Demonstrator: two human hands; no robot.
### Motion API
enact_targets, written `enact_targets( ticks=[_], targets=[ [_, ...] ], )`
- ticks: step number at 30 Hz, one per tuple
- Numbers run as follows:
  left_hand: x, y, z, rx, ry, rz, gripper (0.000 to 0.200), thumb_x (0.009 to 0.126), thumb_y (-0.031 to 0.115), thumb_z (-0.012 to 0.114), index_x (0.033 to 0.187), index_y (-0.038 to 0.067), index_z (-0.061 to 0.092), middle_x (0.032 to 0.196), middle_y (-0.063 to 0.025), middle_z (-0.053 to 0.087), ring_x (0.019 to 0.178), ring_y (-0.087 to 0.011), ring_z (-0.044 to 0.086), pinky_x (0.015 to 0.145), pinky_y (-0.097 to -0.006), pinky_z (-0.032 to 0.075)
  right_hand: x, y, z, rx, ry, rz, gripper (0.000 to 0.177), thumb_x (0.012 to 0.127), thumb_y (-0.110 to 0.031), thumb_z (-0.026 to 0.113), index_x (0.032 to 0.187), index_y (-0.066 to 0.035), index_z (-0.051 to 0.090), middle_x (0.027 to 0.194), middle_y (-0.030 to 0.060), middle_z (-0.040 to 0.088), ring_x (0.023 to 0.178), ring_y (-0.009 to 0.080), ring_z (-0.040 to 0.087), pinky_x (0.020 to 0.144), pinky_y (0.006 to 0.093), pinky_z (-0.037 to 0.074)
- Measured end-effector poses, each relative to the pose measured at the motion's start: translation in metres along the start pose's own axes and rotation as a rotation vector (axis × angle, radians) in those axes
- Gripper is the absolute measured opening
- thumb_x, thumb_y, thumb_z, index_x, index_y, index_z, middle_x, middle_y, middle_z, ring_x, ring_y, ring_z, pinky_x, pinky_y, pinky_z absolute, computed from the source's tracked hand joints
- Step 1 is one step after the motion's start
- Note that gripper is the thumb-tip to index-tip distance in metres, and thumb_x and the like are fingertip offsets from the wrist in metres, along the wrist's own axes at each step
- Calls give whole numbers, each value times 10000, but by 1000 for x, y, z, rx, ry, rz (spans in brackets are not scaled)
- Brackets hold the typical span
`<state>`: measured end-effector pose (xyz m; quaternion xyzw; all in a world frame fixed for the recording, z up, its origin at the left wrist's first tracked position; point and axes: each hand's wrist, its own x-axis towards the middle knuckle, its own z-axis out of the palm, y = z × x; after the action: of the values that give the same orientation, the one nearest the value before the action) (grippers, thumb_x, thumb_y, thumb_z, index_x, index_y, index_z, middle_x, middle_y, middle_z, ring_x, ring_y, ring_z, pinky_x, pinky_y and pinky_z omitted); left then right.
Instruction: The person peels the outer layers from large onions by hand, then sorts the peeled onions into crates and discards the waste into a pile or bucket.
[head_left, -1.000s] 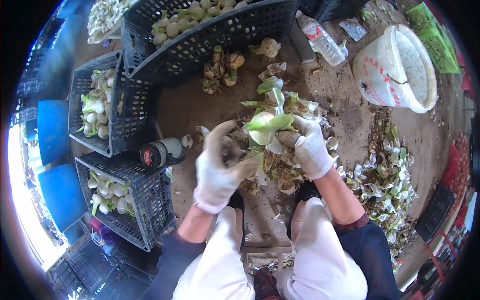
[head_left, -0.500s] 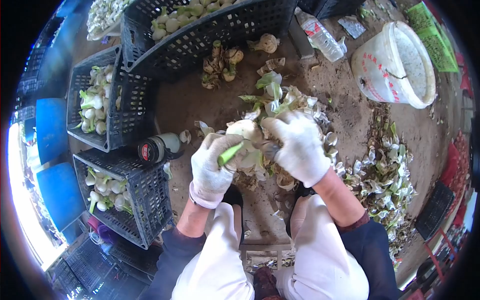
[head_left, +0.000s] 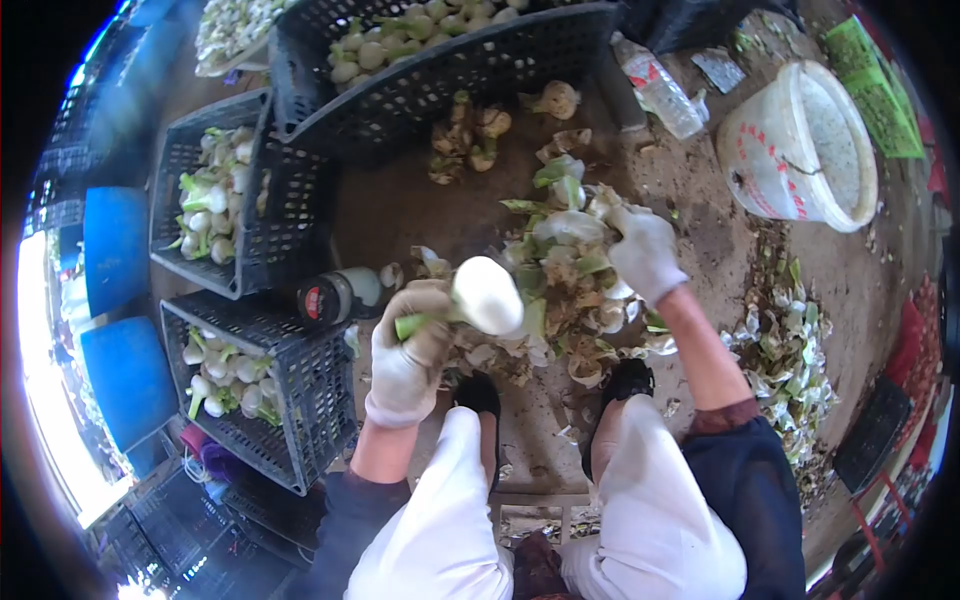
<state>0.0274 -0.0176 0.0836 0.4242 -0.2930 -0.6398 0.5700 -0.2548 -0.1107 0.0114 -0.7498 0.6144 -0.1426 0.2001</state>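
Note:
A smooth white bulb (head_left: 487, 296) with a short green stem is gripped by the stem in my gloved left hand (head_left: 412, 350), its round end pointing right. My gloved right hand (head_left: 647, 252) is closed at the right edge of the pile of peeled skins and leaves (head_left: 570, 290); what it holds, if anything, is hidden. The pile lies on the dirt floor in front of my feet. Several unpeeled brown bulbs (head_left: 468, 135) lie beyond it.
Black crates with white bulbs stand at the back (head_left: 440, 75), left (head_left: 262, 190) and lower left (head_left: 290, 400). A dark-lidded jar (head_left: 325, 299) is beside them. At right are a white bucket (head_left: 790, 150), a plastic bottle (head_left: 660, 90) and more scattered peelings (head_left: 785, 360).
My right hand has moved away from the bulb, to the right. The bulb now shows a clean white surface, still in my left hand. The view has shifted slightly.

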Motion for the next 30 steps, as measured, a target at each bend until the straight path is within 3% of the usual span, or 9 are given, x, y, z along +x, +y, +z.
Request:
enact_targets(
  ticks=[6, 8, 10, 11, 13, 16, 18, 22, 30],
  targets=[
    [-2, 18, -40, -787, 218, -299, 467, 916, 330, 609, 1277, 55, 496, 1198, -146, 571, 971, -240, 619, 681, -343, 541, 3, -31, -38, 199, -465, -280, 317, 687, -17, 543, 972, -63, 675, 771, 222, 642, 761, 386, 631, 723, 461, 498],
    [-11, 44, -46, -526, 409, -175, 375, 946, 320, 556, 1235, 81, 539, 1095, -110, 623, 939, -164, 607, 655, -316, 523, 14, -42, -52, -85, -698, -232, 372, 696, -36, 530, 1034, -100, 672, 809, 231, 644, 789, 390, 633, 744, 459, 502],
    [-36, 81, -77, 725, 496, 87, 263, 968, 208, 462, 1132, 36, 575, 1017, -56, 622, 881, -130, 618, 691, -252, 522, 31, -36, -59, -175, -647, -227, 348, 701, -56, 531, 1017, -90, 671, 827, 231, 647, 803, 394, 634, 751, 463, 501],
    [-48, 115, -68, 434, 682, 62, 237, 959, 162, 467, 1092, 12, 594, 971, -40, 629, 763, -97, 597, 621, -214, 483, 41, -27, -57, -222, -604, -237, 326, 705, -76, 533, 1001, -80, 671, 844, 231, 650, 817, 398, 634, 759, 467, 500],
    [-73, 145, -97, 998, 905, 358, 267, 958, 177, 475, 1106, -5, 603, 940, -35, 625, 646, -68, 485, 535, -202, 365, 72, -3, -44, -221, -461, -152, 252, 728, -118, 543, 945, -43, 648, 890, 247, 651, 859, 424, 625, 794, 477, 494],
    [-88, 162, -106, 1223, 1181, 469, 292, 953, 182, 488, 1131, -26, 590, 940, -43, 617, 675, -81, 488, 569, -211, 388, 131, 28, 2, -100, -97, 32, 251, 755, -113, 549, 981, -33, 622, 928, 274, 636, 951, 421, 605, 839, 465, 480],
    [-91, 157, -102, 1169, 979, 656, 277, 935, 147, 517, 1128, -41, 582, 959, -55, 611, 719, -100, 516, 616, -224, 429, 169, 15, 22, -142, 8, 119, 431, 751, -82, 543, 1178, -126, 573, 1047, 282, 609, 984, 428, 602, 846, 468, 483],
    [-44, 112, -55, 1141, 502, 206, 210, 747, 38, 649, 955, 9, 648, 846, -75, 617, 769, -170, 588, 692, -314, 490, 201, 5, 74, -258, 122, 199, 585, 750, -67, 540, 1309, -237, 508, 1155, 289, 555, 974, 429, 604, 851, 471, 482],
    [19, 16, -17, 1077, -130, 96, 208, 814, 98, 644, 1021, 77, 654, 888, -140, 625, 793, -308, 632, 702, -350, 507, 133, 40, 83, 2, 121, 175, 555, 717, -41, 574, 1266, -107, 525, 1085, 273, 604, 1024, 442, 577, 877, 469, 469]
  ],
)
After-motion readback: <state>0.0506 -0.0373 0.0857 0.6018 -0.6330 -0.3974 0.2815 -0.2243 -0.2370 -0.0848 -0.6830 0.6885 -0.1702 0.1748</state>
